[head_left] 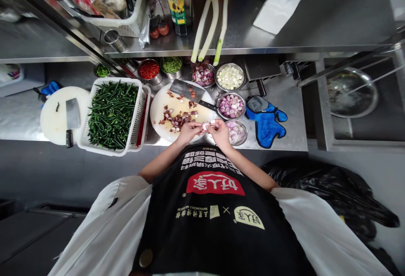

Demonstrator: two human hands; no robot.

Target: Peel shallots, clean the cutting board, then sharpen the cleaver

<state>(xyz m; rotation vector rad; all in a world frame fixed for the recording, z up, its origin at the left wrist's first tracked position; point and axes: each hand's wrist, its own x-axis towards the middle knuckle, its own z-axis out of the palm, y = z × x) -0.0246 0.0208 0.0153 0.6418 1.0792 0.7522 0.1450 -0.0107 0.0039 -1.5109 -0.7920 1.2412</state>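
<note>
My left hand (pixel 190 131) and my right hand (pixel 220 133) meet at the near edge of a round white cutting board (pixel 159 101). Between their fingertips is a small pale shallot (pixel 205 125), pinched from both sides. Reddish-brown shallot skins (pixel 179 120) lie scattered over the board with some small pale pieces. A cleaver (pixel 187 90) rests at the board's far side, its black handle pointing right. Beside my right hand, partly covered by it, stands a metal bowl of peeled shallots (pixel 236 131). Another bowl holds purple shallots (pixel 232 106) just behind.
Left of the board, a white basket (pixel 82 141) holds green chilies (pixel 112 113); farther left, a second board (pixel 52 115) carries another cleaver (pixel 72 113). Diced white vegetable (pixel 230 77) and red chopped chilies (pixel 148 70) stand behind. Blue gloves (pixel 267 122) lie right. Leeks (pixel 209 23) overhang the shelf (pixel 240 51).
</note>
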